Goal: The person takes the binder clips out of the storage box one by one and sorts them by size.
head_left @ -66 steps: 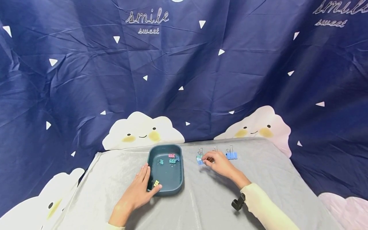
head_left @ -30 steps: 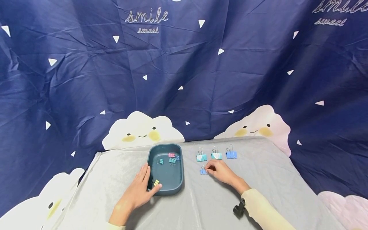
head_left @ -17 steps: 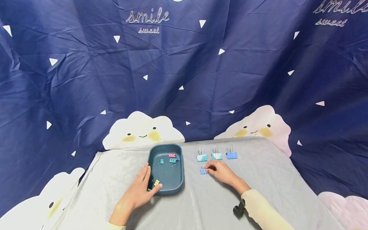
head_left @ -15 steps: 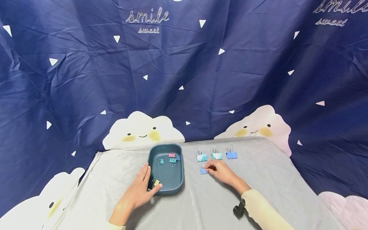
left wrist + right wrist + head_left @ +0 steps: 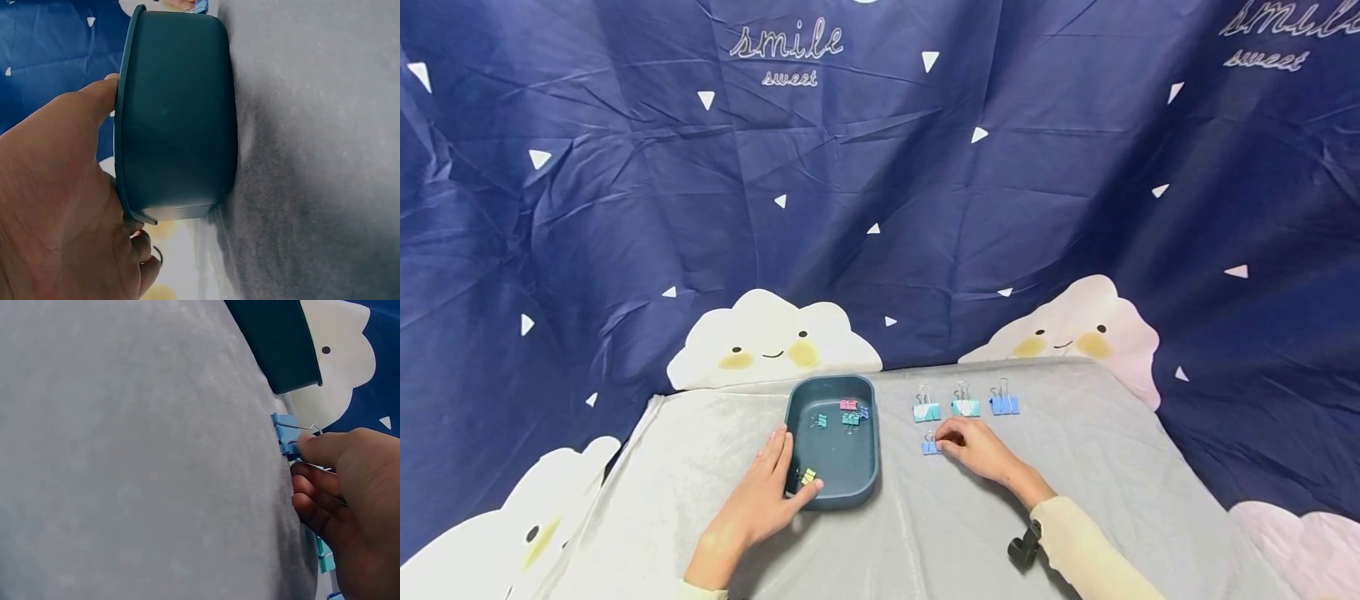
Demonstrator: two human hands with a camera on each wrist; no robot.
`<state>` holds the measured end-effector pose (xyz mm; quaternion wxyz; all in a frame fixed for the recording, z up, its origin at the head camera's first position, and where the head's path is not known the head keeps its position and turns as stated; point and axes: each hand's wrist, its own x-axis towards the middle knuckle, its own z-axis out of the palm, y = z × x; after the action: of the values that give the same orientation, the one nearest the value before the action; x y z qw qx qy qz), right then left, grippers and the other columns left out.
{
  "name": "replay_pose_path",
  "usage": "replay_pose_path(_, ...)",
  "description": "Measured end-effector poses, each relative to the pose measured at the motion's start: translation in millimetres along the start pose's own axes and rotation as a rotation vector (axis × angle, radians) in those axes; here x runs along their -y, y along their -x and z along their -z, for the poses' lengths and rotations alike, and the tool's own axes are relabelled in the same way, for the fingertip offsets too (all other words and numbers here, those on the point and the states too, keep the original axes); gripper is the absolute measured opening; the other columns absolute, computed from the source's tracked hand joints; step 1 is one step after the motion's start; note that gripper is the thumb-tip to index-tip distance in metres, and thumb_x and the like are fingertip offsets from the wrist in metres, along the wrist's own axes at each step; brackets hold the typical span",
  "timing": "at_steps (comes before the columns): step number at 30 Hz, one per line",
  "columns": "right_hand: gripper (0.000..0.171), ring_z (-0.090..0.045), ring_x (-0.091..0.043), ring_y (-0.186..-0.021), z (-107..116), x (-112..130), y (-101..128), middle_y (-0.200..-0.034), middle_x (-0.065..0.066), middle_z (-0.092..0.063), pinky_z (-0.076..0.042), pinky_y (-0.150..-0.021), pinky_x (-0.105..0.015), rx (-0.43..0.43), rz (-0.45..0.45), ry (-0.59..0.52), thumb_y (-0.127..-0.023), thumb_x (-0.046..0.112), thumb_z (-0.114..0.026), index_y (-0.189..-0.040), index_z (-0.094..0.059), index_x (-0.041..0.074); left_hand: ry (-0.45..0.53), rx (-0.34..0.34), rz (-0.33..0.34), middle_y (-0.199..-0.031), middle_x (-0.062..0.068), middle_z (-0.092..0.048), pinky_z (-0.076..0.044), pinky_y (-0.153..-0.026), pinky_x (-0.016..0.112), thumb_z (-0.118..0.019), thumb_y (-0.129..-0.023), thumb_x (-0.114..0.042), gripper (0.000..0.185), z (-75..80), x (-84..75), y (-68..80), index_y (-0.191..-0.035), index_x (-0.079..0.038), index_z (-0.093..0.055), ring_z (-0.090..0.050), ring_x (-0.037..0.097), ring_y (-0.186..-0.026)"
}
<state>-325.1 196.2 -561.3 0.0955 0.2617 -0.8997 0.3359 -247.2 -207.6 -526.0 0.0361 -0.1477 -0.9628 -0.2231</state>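
Observation:
A dark teal tray (image 5: 871, 454) sits on the grey cloth (image 5: 940, 533) and holds several small coloured binder clips (image 5: 848, 412) plus a yellow one (image 5: 807, 477). My left hand (image 5: 758, 493) grips its near left corner, thumb over the rim. The left wrist view shows the tray wall (image 5: 181, 125) against my left hand (image 5: 56, 206). My right hand (image 5: 976, 447) pinches the wire handle of a small blue binder clip (image 5: 930, 447) that lies on the cloth. In the right wrist view, my right hand (image 5: 344, 487) has its thumb tip on the small blue clip (image 5: 285, 433).
Three larger clips stand in a row behind my right hand: two teal-and-white (image 5: 927, 411) (image 5: 965, 407) and one blue (image 5: 1003, 404). A navy cloud-print backdrop (image 5: 880, 208) hangs behind the table. A black wrist mount (image 5: 1022, 550) shows on my right sleeve.
My right hand came back from the row of clips toward me and set the small blue clip on the cloth in front of the row. Over the last second nothing moved.

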Motion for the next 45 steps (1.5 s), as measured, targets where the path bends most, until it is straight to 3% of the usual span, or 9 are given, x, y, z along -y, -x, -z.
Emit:
replay_pose_path(8,0.012,-0.067,-0.006,-0.088,9,4,-2,-0.106,-0.002,-0.075,-0.061,-0.080,-0.025,-0.004,-0.029,-0.014,-0.097,0.009,-0.076,-0.109,-0.077,0.007,-0.003,0.002,0.002,-0.178,0.020,-0.016,-0.023,-0.134,0.057,-0.059,-0.099,-0.070,0.106,-0.6,0.6,-0.2,-0.167,0.003,-0.025,-0.017,0.039,-0.166)
replay_pose_path(17,0.016,-0.066,-0.003,-0.084,16,17,-14,-0.107,0.002,-0.075,-0.058,-0.076,-0.023,0.023,-0.063,-0.015,-0.100,0.013,-0.075,-0.115,-0.077,0.008,-0.006,-0.006,-0.002,-0.178,0.021,-0.017,-0.024,-0.134,0.057,-0.058,-0.099,-0.070,0.105,-0.8,0.8,-0.2,-0.167,0.003,-0.026,-0.017,0.040,-0.166)
replay_pose_path(32,0.013,-0.067,-0.007,-0.084,14,45,-41,-0.106,-0.001,-0.075,-0.058,-0.076,-0.026,0.023,0.059,0.016,-0.100,0.011,-0.073,-0.111,-0.077,0.007,0.001,0.001,0.001,-0.178,0.021,-0.017,-0.023,-0.134,0.056,-0.059,-0.099,-0.069,0.105,0.0,0.0,0.4,-0.167,0.004,-0.025,-0.017,0.039,-0.166)
replay_pose_path(45,0.010,-0.069,-0.010,-0.088,5,80,-73,-0.107,0.001,-0.076,-0.061,-0.080,-0.032,0.022,0.116,0.019,-0.100,0.012,-0.075,-0.109,-0.078,0.013,0.007,0.015,0.007,-0.179,0.019,-0.014,-0.022,-0.134,0.056,-0.059,-0.100,-0.069,0.105,2.5,-0.4,1.1,-0.167,0.004,-0.024,-0.016,0.039,-0.166)
